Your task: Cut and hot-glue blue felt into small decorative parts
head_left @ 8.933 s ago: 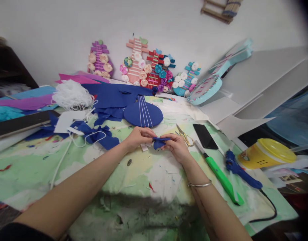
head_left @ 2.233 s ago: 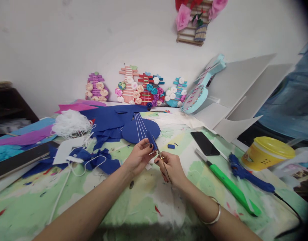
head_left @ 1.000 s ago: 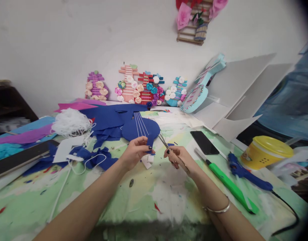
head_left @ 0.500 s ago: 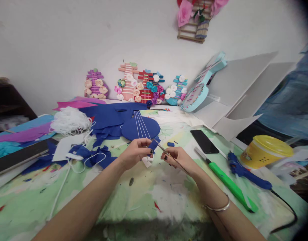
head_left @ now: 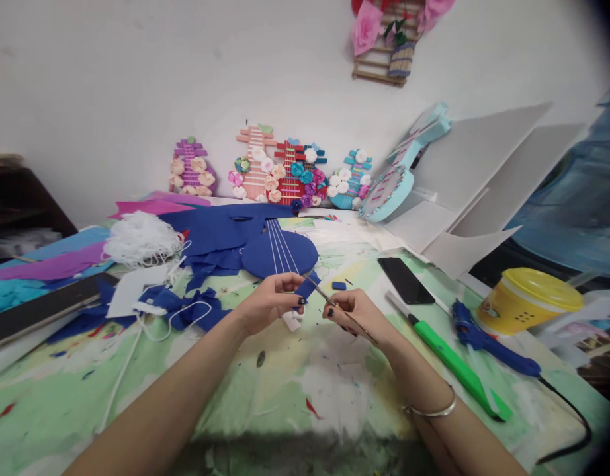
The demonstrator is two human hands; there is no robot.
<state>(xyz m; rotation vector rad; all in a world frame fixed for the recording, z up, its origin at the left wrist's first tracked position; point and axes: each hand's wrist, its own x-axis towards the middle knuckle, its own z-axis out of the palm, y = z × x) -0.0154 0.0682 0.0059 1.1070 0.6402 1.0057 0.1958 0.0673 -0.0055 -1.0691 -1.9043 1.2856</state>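
Note:
Between the thumb and fingers of my left hand (head_left: 272, 303) is a small blue piece of paper or felt (head_left: 305, 288), held above the table. My right hand (head_left: 352, 312) grips a pair of scissors (head_left: 329, 297), whose blades point left and lie at the blue piece's upper right edge. Just behind my hands lies a blue lute-shaped craft piece (head_left: 279, 254) with white strings. A small blue block (head_left: 339, 285) rests right of the scissors' tips. Under my left fingers sits a white scrap (head_left: 291, 322), partly covered.
To the right are a black phone (head_left: 405, 280), a green utility knife (head_left: 458, 363), a blue glue gun (head_left: 493, 345) and a yellow tub (head_left: 528, 299). White yarn (head_left: 143, 238) and blue scraps (head_left: 196, 307) lie left. Decorated lute-shaped crafts (head_left: 290, 172) lean on the wall.
The scissor blades shift slightly against the blue piece's edge. Both hands keep nearly the same place, and the whole view moves a little.

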